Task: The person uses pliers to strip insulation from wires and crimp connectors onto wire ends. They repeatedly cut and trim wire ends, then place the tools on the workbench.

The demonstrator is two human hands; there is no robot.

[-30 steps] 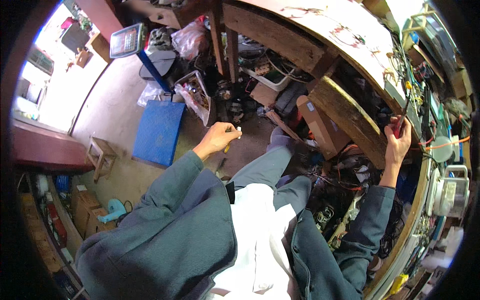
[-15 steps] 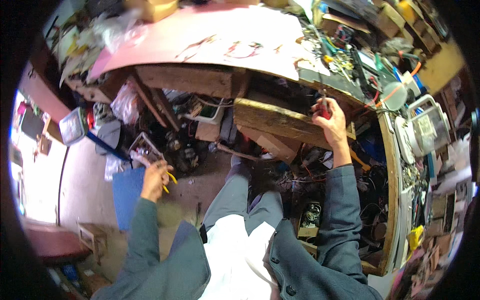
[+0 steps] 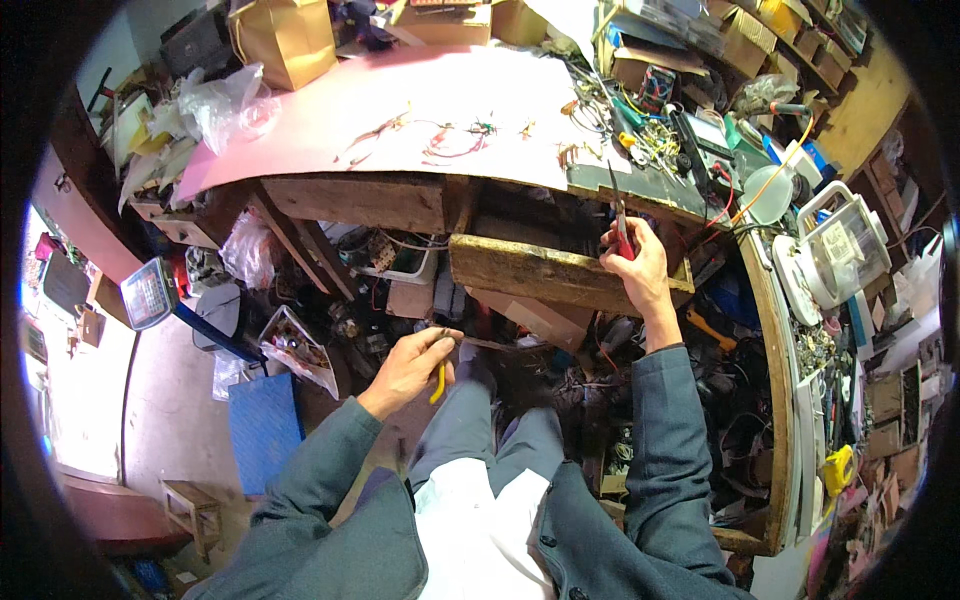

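Note:
My left hand [image 3: 412,368] is closed round yellow-handled pliers [image 3: 438,384], held above my legs; the fingers hide most of their head. In my right hand [image 3: 641,268] is a red-handled tool [image 3: 626,240] with a long, thin, dark tip pointing up and away; its exact kind is unclear. That hand hangs over the pulled-out wooden drawer [image 3: 540,275], near its right end. Beyond the drawer, the pink tabletop sheet [image 3: 330,110] carries thin wires [image 3: 455,140] and small scattered bits.
Small parts and tools [image 3: 660,145] crowd the table's right side. A clear lidded appliance [image 3: 845,250] stands farther right. On the floor at left are a scale [image 3: 150,293] with a blue platform [image 3: 265,430], a white tray [image 3: 330,375] and a wooden stool [image 3: 195,515].
My left hand has swung right, from beside the scale to above my legs, still with the pliers. My right hand has shifted slightly left and lower, keeping the red-handled tool.

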